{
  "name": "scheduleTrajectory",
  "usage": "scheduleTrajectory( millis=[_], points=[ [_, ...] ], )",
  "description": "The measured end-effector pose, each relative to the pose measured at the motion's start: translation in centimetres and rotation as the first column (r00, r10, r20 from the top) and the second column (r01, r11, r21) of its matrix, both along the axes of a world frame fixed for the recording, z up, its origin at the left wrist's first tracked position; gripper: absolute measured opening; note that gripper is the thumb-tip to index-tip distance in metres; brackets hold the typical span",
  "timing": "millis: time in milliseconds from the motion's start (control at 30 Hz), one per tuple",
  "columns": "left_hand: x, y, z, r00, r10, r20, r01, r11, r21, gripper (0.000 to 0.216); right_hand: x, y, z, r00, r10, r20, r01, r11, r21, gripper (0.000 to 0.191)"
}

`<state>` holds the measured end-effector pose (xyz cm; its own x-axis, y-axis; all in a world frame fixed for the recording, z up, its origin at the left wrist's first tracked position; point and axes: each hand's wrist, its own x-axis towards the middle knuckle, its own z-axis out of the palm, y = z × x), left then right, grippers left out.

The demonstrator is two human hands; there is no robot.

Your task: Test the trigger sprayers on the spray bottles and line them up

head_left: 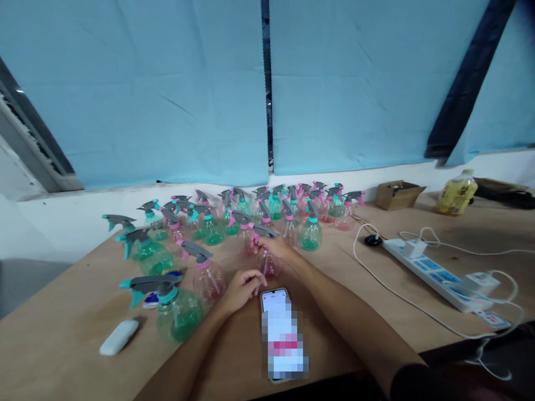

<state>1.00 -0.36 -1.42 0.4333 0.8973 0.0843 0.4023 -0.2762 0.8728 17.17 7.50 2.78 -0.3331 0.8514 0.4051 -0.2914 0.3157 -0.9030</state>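
Observation:
My right hand (273,246) is closed round the neck and trigger of a pink spray bottle (268,266) with a grey head, which stands upright on the table with some liquid inside. To its left, my left hand (246,288) hovers or rests just above the tabletop, fingers loosely bent and apart, holding nothing. Beside that hand stands another pink spray bottle (210,284). A lit phone (276,301), its screen partly blurred out, lies between my forearms. Nearest on the left is a green spray bottle (180,314) with a turquoise trigger.
Several more pink and green spray bottles (213,229) crowd the table towards the wall. A white oval case (119,337) lies at left. On the right are a power strip (430,274) with white cables, a small cardboard box (399,196) and a yellow drink bottle (455,194).

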Motion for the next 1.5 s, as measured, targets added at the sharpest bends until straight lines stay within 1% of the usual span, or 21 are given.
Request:
scheduleTrajectory(
  millis=[133,333,500,700,800,967,1033,1200,1400,1500],
  points=[
    [0.0,0.0,0.0,1.0,-0.001,0.001,0.001,1.0,-0.01,0.032,0.2,-0.4,0.6,1.0,0.008,0.019,-0.009,0.999,0.034,0.018],
    [0.2,-0.4,0.4,1.0,0.008,-0.003,-0.008,1.0,-0.008,0.03,0.3,-0.7,0.5,0.999,0.04,0.008,-0.041,0.999,0.016,0.012],
    [0.3,-0.4,0.6,1.0,0.007,-0.01,-0.007,1.0,-0.006,0.03,0.6,-1.1,0.6,0.999,0.029,0.029,-0.029,0.999,0.016,0.02],
    [0.2,-0.2,0.2,1.0,0.004,-0.012,-0.004,1.0,-0.007,0.03,0.8,-1.1,0.6,0.996,0.087,0.017,-0.087,0.996,-0.021,0.015],
    [0.2,-0.2,0.3,1.0,0.016,-0.023,-0.016,1.0,-0.006,0.031,0.9,-1.0,0.7,0.994,0.102,0.032,-0.101,0.995,-0.022,0.013],
    [0.4,-0.3,0.6,0.999,0.024,-0.03,-0.024,1.0,-0.015,0.03,1.1,-1.1,0.9,0.994,0.103,0.045,-0.104,0.994,0.022,0.021],
    [0.3,-0.2,0.4,0.999,0.026,-0.028,-0.027,1.0,-0.013,0.03,1.0,-1.1,0.9,0.994,0.109,0.033,-0.109,0.994,0.021,0.02],
    [0.2,0.0,-0.1,1.0,0.014,-0.019,-0.014,1.0,-0.002,0.03,0.9,-1.1,0.4,0.991,0.134,-0.012,-0.134,0.99,-0.038,0.013],
    [0.3,-0.1,0.2,0.999,0.023,-0.031,-0.023,1.0,-0.008,0.031,1.1,-0.7,0.4,0.99,0.137,0.032,-0.137,0.99,-0.012,0.021],
    [0.3,-0.2,0.3,0.999,0.015,-0.028,-0.015,1.0,-0.019,0.032,1.1,-0.8,0.4,0.993,0.117,0.024,-0.117,0.993,-0.021,0.019]
  ],
)
